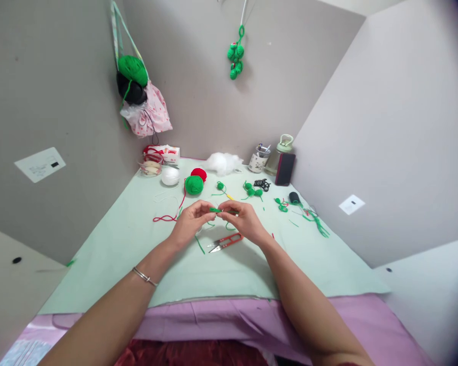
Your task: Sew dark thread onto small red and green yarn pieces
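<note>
I hold a small, narrow green yarn piece (215,210) in front of me, raised over the middle of the pale green tabletop (168,274). My left hand (195,218) pinches its left end between thumb and fingers, and my right hand (243,217) grips its right side the same way; the fingertips hide part of it. Just below my hands lie orange-handled metal thread snips (226,242), blades to the left, beside a loose green yarn strand (200,245). Beyond my hands sit a round green yarn ball (194,185), a red yarn ball (200,174) touching it from behind, and a smooth white ball (170,176) to their left. Fluffy white stuffing (223,163) lies near the back wall. To the right, a dark phone (285,169) leans upright before a pale green bottle (273,161).
</note>
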The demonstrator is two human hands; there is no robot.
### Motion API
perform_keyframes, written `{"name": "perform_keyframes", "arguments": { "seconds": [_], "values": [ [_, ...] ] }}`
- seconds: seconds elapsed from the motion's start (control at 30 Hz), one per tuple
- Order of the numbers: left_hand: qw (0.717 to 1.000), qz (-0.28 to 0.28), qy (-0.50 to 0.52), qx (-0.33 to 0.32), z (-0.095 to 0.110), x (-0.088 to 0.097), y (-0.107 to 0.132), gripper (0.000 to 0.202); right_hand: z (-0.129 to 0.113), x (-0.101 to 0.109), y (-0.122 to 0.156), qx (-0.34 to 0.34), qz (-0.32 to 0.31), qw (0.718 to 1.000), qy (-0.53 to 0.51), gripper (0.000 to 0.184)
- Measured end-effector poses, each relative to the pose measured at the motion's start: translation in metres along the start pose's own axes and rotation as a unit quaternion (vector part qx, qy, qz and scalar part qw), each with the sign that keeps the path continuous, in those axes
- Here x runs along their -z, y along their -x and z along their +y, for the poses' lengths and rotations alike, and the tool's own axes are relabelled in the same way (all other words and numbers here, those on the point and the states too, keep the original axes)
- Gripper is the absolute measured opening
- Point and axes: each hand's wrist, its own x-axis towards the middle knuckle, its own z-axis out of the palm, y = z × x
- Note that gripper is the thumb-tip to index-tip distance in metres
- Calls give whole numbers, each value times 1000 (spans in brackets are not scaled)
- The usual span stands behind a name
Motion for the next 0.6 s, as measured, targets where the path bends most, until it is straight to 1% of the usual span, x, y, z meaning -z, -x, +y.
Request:
{"name": "perform_keyframes", "arguments": {
  "seconds": [0.2,0.33,0.4,0.5,0.53,0.6],
  "values": [
    [1000,20,-20,-4,4,0,1,25,0,-1,0,-37,-15,997,-65,24],
    [998,27,-58,-10,2,2,1,26,-1,-4,-1,-53,-31,994,-96,27],
    [996,51,-72,-9,1,2,0,27,-1,-5,-1,-54,-16,993,-108,29],
    [994,89,-59,-10,1,1,0,27,0,-8,-2,-44,30,992,-114,32],
    [995,92,-49,-12,1,0,1,26,1,-10,-3,-40,40,992,-115,32],
    [996,79,-25,-18,1,-2,1,24,3,-12,-3,-35,41,991,-123,31]
  ]
}}
